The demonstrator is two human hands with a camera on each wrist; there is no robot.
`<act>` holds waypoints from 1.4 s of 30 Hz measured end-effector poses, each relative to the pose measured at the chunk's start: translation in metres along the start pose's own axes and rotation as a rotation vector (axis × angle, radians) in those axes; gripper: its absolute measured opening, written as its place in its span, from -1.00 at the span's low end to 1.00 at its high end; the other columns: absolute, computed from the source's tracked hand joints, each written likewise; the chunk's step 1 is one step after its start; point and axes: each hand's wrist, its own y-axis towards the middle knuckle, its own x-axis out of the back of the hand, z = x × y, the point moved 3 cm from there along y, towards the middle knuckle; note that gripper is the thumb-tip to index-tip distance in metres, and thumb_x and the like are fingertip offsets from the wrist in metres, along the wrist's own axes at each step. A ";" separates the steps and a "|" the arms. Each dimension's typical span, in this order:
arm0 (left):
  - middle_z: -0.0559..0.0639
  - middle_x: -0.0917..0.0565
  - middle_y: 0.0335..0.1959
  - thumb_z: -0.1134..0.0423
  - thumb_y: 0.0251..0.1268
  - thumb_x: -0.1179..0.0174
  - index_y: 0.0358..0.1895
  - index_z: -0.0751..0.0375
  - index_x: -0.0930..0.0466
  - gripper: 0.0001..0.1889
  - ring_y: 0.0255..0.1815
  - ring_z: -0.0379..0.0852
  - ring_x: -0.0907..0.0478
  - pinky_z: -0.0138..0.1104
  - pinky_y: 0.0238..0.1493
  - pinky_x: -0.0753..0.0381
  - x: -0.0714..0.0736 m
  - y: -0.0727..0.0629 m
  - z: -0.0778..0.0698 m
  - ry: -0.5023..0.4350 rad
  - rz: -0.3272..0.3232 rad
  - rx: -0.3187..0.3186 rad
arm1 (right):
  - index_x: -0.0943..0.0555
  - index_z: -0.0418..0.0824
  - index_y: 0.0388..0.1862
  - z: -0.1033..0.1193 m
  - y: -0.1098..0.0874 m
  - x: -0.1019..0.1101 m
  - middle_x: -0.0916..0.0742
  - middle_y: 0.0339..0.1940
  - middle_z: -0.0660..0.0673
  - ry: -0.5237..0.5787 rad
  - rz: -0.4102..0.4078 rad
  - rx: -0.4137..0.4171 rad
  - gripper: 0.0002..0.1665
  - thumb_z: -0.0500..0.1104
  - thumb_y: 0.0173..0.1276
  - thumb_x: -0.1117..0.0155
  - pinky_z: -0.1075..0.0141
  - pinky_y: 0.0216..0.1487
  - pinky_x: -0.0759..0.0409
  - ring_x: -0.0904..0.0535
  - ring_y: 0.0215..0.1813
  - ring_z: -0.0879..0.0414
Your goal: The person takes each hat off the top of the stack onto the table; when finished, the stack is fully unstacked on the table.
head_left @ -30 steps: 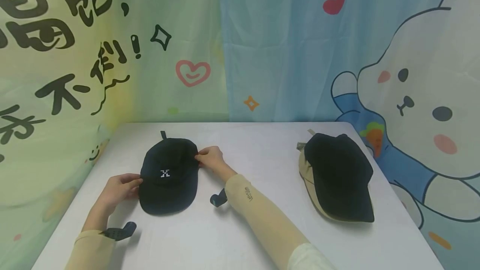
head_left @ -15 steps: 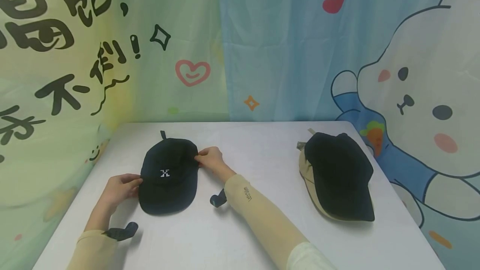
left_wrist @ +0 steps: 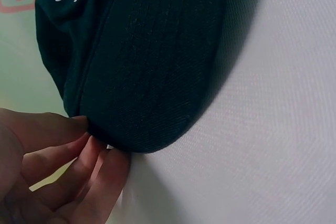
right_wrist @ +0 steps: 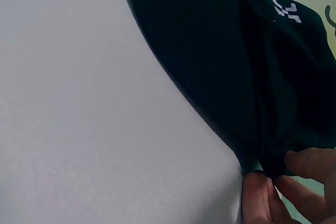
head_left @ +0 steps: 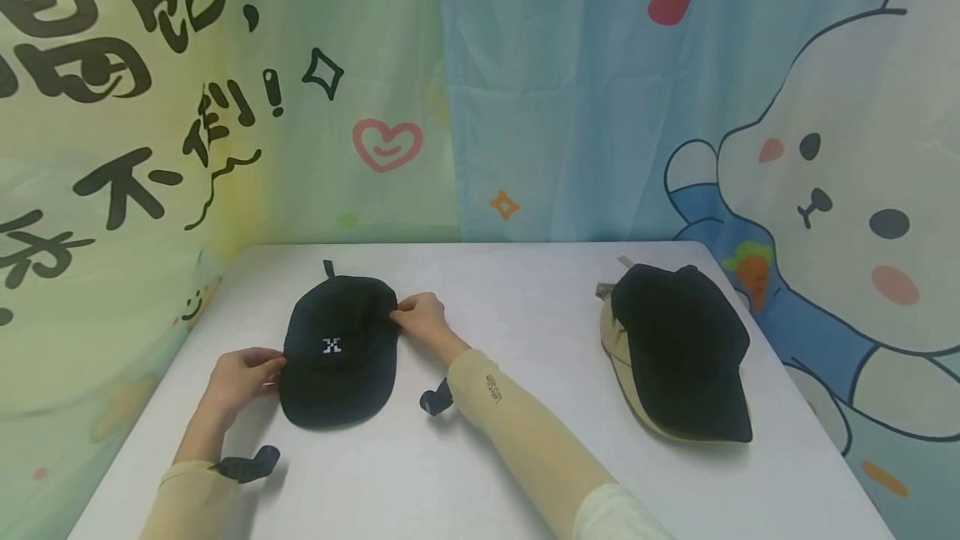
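Observation:
A dark baseball cap point(head_left: 339, 357) with a small white emblem lies on the left part of the white table, its brim toward the person. My left hand point(head_left: 242, 377) pinches the cap's left edge where brim and crown meet, thumb on top and fingers underneath, as the left wrist view shows. On the opposite side, my right hand point(head_left: 423, 319) pinches the edge of the crown; in the right wrist view the thumb point(right_wrist: 310, 163) lies on the dark cloth with the other fingers below it. A strap end sticks up behind the crown.
At the right of the white table point(head_left: 525, 298) lie stacked caps, a black cap point(head_left: 682, 348) over a beige cap point(head_left: 615, 344). A printed curtain point(head_left: 555, 90) hangs behind the table. Wrist-worn cameras point(head_left: 251, 463) stick out near both sleeves.

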 end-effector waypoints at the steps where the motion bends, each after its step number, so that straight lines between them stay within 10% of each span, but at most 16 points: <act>1: 0.48 -0.60 0.00 0.34 0.43 -0.11 0.11 0.63 -0.49 -0.63 -0.16 0.13 -0.69 -0.21 -0.21 -0.74 -0.001 0.000 0.000 -0.001 -0.001 -0.002 | -0.71 -0.40 -0.14 0.000 0.000 0.000 -0.73 -0.28 -0.17 -0.016 -0.005 0.005 -0.78 -0.25 0.33 -0.33 0.32 -0.13 -0.66 -0.65 -0.23 0.04; 31: 0.49 -0.56 0.05 0.28 0.45 -0.11 0.18 0.61 -0.44 -0.57 -0.18 0.06 -0.66 -0.21 -0.22 -0.74 -0.003 -0.004 -0.004 -0.023 0.001 -0.008 | -0.74 -0.30 -0.12 -0.007 0.002 0.007 -0.76 -0.18 -0.13 -0.160 0.001 0.089 -0.78 -0.19 0.34 -0.35 0.22 0.04 -0.63 -0.64 -0.05 -0.01; 37: 0.49 -0.56 0.04 0.17 0.51 -0.05 0.28 0.57 -0.36 -0.49 -0.30 -0.02 -0.68 -0.34 -0.32 -0.72 0.001 -0.005 -0.013 -0.024 -0.069 -0.038 | -0.75 -0.28 -0.07 -0.004 0.000 0.013 -0.77 -0.12 -0.11 -0.145 0.011 0.124 -0.74 -0.16 0.33 -0.36 0.23 0.10 -0.60 -0.65 0.01 0.00; 42: 0.48 -0.48 0.20 0.04 0.55 0.05 0.35 0.46 -0.33 -0.43 0.00 0.24 -0.63 -0.28 -0.14 -0.67 0.006 -0.004 -0.033 0.069 -0.149 -0.112 | -0.73 -0.26 0.00 0.000 -0.001 0.022 -0.76 -0.04 -0.10 -0.159 0.011 0.132 -0.67 -0.11 0.35 -0.36 0.19 0.18 -0.56 -0.62 0.11 -0.02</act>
